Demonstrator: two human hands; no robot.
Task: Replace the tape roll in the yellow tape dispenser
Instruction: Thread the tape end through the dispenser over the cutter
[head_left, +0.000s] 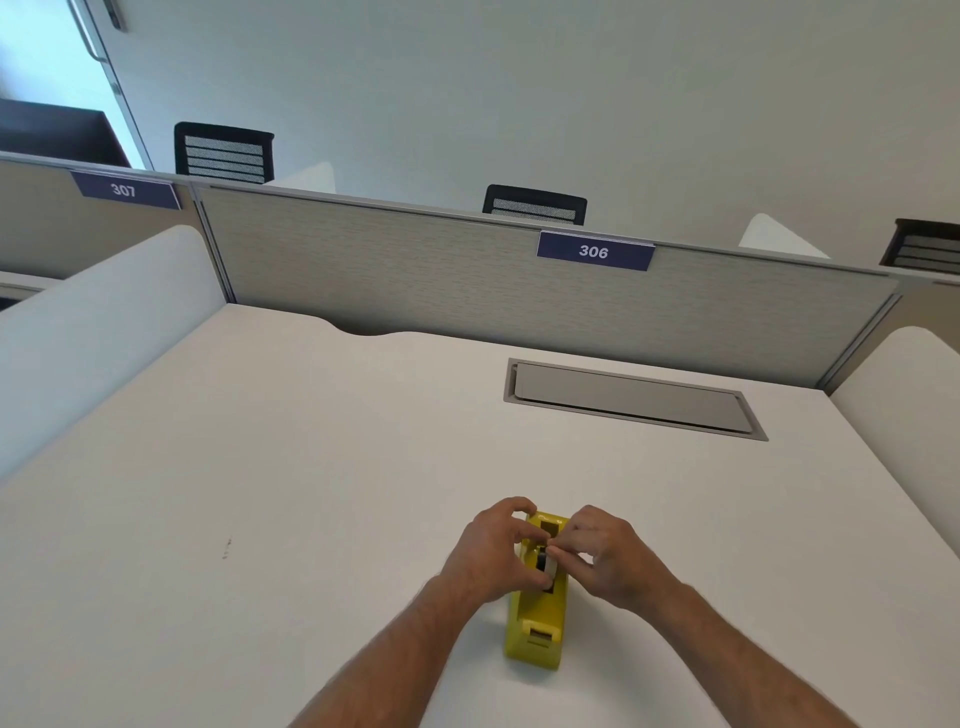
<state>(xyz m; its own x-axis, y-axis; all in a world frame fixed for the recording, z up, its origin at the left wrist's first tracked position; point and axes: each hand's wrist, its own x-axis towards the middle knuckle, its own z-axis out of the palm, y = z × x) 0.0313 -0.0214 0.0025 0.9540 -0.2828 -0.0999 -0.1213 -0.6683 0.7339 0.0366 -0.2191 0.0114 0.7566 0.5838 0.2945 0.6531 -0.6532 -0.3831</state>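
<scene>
While both hands meet over the dispenser (537, 613), the left hand (493, 551) curls around its left side and the right hand (605, 558) pinches the roll (545, 564) in its slot. The dispenser stands on the white surface (260, 493), near its front edge.

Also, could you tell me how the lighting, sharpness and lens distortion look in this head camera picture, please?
In the head view, lighting is soft and even, with faint shadows under the left hand and right hand; no glare on the white desk; wide-angle distortion bows the partition; the yellow tape dispenser is fairly sharp, though the roll between the fingers is too small to resolve.
</scene>
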